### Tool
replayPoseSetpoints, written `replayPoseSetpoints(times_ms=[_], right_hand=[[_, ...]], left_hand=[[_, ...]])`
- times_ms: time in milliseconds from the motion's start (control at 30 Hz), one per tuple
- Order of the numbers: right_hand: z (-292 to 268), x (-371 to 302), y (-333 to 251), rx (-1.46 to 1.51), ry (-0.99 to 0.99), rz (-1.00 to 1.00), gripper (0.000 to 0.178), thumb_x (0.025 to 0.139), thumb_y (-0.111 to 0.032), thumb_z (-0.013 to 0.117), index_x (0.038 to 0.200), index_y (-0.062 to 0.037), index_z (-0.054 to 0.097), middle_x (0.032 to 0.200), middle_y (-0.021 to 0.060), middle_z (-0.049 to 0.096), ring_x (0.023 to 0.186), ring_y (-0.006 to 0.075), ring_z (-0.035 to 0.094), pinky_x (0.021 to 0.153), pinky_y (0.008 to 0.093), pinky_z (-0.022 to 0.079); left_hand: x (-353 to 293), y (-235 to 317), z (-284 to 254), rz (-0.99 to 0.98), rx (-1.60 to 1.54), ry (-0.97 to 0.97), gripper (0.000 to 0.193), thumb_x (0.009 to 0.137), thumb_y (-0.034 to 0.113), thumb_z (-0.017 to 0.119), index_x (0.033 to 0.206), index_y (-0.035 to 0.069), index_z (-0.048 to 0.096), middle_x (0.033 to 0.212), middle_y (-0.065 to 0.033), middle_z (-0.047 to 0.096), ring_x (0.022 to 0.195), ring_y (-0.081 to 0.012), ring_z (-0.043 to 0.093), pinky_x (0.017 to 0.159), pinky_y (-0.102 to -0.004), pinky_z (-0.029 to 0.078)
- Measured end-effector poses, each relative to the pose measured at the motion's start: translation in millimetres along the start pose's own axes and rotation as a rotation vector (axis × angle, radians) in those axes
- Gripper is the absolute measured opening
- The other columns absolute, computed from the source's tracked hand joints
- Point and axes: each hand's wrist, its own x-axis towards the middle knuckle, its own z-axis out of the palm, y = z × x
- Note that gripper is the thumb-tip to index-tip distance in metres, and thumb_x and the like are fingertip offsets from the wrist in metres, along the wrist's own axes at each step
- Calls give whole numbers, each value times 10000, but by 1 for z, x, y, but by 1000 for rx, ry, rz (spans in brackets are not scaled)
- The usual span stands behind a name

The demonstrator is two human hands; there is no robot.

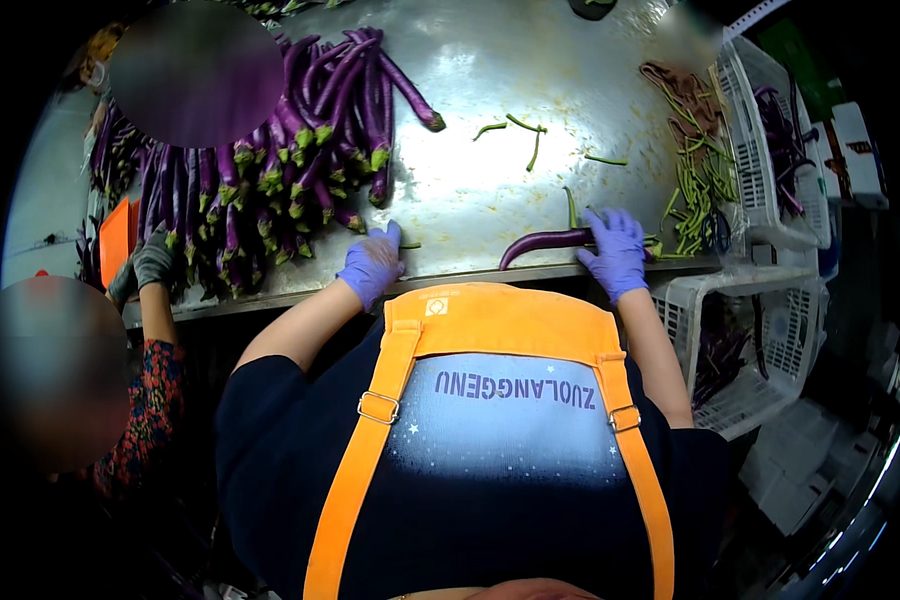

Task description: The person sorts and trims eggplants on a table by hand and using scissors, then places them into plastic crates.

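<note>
A white crate (790,325) is holding dim purple produce (718,355). The right hand (615,250) is gripping a long eggplant (540,243), which is extending leftward over the tabletop (460,215). The left hand (372,264) is resting near a green stalk (411,246); whether it is gripping, I cannot tell. Beyond, another crate (755,130) is holding purple eggplants (785,145).

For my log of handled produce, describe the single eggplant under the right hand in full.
The eggplant is long, slender and dark purple, with smooth, glossy-looking skin. It lies on the metal table near the front edge, its left end curving toward that edge. The right hand, gloved in violet, covers its right part; green, seemingly its stem end, shows beyond. A thin green piece lies just behind it; whether they touch is unclear.
</note>
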Motion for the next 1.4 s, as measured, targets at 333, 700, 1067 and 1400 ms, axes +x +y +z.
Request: replayPoseSetpoints(times_ms=[333,700,1067,1400], right_hand=[[9,76,48,270,-104,346,324,893,-325,698,1102,-78,681,1063,182,684,1000,368,656,875,474,528],[24,136,-70,620,-314,52,391,1048,-381,405,1256,-82,548,1113,276,678,1068,469,645,954,510,497],[18,167,200,518,234,699,393,986,-324,560,1296,-86,611,1145,244,700,1063,422,675,928,479,529],[17,41,36,1303,-1055,355,317,1019,-284,626,1189,-17,599,869,74,671,682,155,681,602,297,600]], left_hand=[[106,92,-19,129,-888,-48,327,968,290,661,1185,50,611,897,-91,668,836,-216,651,776,-345,521],[87,100,-20,-81,-1726,96,245,987,279,651,1003,37,615,794,-27,609,665,-118,590,608,-288,496],[58,72,31,-181,-1587,73,206,977,230,676,1015,28,660,829,-39,675,698,-110,619,658,-258,504],[76,79,23,-210,-1486,-28,201,956,247,701,1004,54,676,825,-9,661,663,-96,595,646,-253,501]])
